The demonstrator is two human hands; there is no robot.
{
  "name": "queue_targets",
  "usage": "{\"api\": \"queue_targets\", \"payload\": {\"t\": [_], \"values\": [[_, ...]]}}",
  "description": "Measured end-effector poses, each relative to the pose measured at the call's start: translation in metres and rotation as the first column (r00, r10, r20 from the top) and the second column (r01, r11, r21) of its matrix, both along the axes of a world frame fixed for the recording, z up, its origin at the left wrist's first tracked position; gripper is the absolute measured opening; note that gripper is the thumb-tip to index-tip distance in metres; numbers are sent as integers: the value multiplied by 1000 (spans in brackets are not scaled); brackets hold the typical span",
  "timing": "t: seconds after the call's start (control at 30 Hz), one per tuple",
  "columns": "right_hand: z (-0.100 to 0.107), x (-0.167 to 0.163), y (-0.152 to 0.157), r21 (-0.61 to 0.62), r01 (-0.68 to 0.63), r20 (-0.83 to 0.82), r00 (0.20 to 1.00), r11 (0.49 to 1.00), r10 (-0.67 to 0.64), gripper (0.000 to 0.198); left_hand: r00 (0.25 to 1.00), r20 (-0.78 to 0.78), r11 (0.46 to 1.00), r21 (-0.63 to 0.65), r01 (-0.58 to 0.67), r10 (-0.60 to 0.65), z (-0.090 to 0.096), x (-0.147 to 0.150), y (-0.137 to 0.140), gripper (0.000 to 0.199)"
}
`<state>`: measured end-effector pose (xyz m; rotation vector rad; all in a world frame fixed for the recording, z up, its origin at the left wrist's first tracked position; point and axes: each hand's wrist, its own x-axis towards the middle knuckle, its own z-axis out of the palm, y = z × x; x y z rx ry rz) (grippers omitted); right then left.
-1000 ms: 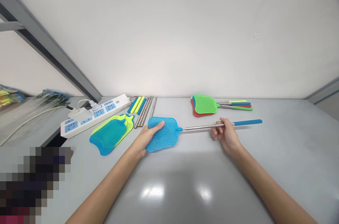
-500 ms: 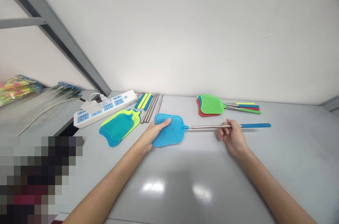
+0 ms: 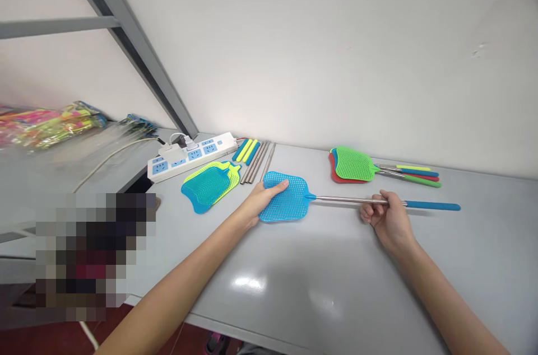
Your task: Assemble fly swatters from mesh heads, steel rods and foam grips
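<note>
- I see a flat blue plastic mesh swatter head (image 3: 294, 198) on a thin silver metal rod (image 3: 344, 199) with a blue tubular handle (image 3: 432, 206), over the grey counter (image 3: 319, 276), between its back and front edges.
- My left hand (image 3: 257, 202) has its grip on the mesh, thumb on top.
- My right hand (image 3: 394, 222) has its grip closed on the rod, just beside the handle.
- Along the back edge, rightward, lies a green-topped swatter stack (image 3: 355, 164).
- Toward the left corner: a white power strip (image 3: 194, 156) and overlapping teal and yellow mesh heads (image 3: 205, 190).
</note>
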<state>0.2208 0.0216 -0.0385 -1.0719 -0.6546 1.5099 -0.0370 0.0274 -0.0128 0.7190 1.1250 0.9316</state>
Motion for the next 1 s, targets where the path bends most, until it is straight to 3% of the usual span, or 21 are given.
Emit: {"api": "queue_targets", "payload": {"t": [1.0], "values": [[0,-4,3,42,76,-26,997,996,-74,41,999,-54,1000,-17,4,-5,-1,0,4,36]]}}
